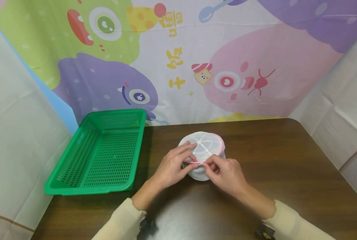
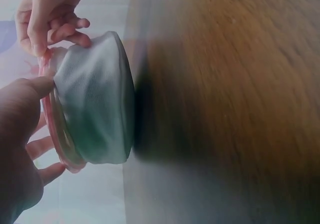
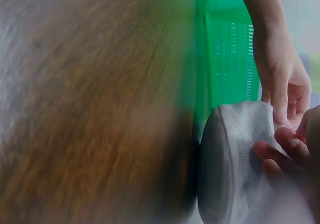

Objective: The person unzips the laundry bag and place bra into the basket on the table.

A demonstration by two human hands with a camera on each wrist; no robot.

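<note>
A round white mesh laundry bag [image 1: 200,173] with a pink zipper rim stands on the table, its lid [image 1: 206,143] facing up. My left hand [image 1: 174,165] pinches the pink rim at the near side, its other fingers spread along the lid's left edge. Close beside it, my right hand [image 1: 226,171] pinches the zipper at the front; the pull itself is hidden by the fingertips. In the left wrist view the bag's mesh side [image 2: 95,103] shows below the rim. The right wrist view has the bag [image 3: 240,144] with fingers of both hands at its rim.
To the left sits a green perforated plastic basket [image 1: 136,146], with no contents visible. The brown wooden table [image 1: 271,160] extends to the right. Behind it hangs a cartoon-printed cloth [image 1: 178,100], and pale panels [image 1: 340,90] stand at both sides.
</note>
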